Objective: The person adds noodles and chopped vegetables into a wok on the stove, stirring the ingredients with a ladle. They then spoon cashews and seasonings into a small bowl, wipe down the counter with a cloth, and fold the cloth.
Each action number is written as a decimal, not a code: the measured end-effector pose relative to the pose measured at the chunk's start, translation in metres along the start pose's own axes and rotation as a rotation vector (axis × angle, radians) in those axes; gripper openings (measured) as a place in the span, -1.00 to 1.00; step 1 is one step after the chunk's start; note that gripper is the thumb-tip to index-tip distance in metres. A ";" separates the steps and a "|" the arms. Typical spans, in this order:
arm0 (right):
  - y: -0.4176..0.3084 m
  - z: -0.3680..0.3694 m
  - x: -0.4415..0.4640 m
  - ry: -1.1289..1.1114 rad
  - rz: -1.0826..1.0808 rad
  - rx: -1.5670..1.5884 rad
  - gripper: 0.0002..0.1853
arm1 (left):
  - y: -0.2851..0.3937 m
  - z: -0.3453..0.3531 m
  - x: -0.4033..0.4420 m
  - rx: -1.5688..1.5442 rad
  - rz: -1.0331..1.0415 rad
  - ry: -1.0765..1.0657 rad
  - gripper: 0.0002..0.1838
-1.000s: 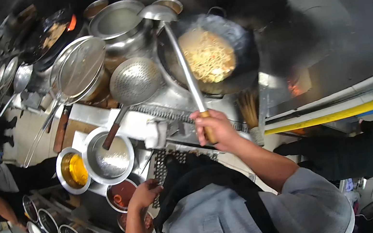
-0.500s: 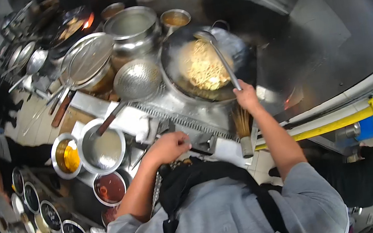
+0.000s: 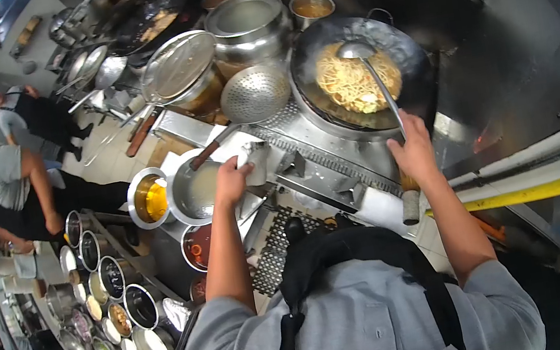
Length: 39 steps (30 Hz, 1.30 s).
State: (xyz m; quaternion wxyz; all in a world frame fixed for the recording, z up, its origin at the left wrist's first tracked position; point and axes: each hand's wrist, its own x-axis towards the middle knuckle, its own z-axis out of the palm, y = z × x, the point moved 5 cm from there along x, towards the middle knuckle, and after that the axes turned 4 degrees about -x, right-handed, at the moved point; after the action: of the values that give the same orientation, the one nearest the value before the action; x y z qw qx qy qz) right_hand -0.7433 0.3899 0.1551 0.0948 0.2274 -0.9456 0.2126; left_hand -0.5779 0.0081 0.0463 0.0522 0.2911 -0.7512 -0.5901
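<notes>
My right hand (image 3: 413, 145) grips the handle end of a long metal ladle (image 3: 356, 51), whose bowl rests over the noodles (image 3: 353, 84) in a dark wok (image 3: 304, 61). My left hand (image 3: 232, 180) is closed on a whitish cloth (image 3: 256, 162) near the front of the stove. Beneath and behind that hand sits a wide metal pot (image 3: 182, 190) of cloudy liquid. A perforated strainer (image 3: 255, 94) lies left of the wok, its wooden handle reaching over the pot.
Yellow liquid fills a bowl (image 3: 151, 198) at the left, beside a red sauce pot (image 3: 197, 246). Two people (image 3: 29, 116) (image 3: 5, 174) stand at the left, and another (image 3: 554, 285) at the lower right. A bamboo brush (image 3: 411, 204) lies at the stove's edge.
The ladle has come down from the pots at the back into the wok. My left hand has risen from beside the sauce pot and closed on the cloth. The camera view has shifted.
</notes>
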 end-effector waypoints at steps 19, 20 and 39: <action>-0.183 0.111 -0.151 -1.134 0.216 1.317 -0.70 | 0.002 0.096 -0.249 -0.638 -0.086 0.252 -0.50; -0.184 0.104 -0.159 -1.239 0.473 1.462 -0.66 | -0.008 0.094 -0.247 -0.760 -0.024 0.209 -0.49; -0.248 0.034 -0.243 -0.478 -0.100 0.842 -0.83 | -0.160 0.005 -0.383 -1.622 -0.182 0.013 -0.34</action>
State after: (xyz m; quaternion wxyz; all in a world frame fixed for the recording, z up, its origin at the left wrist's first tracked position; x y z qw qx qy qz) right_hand -0.4165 0.2695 0.1466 -0.2154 0.3336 -0.7607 0.5134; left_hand -0.2041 0.1822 -0.0010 0.2031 0.2260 -0.0637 -0.9506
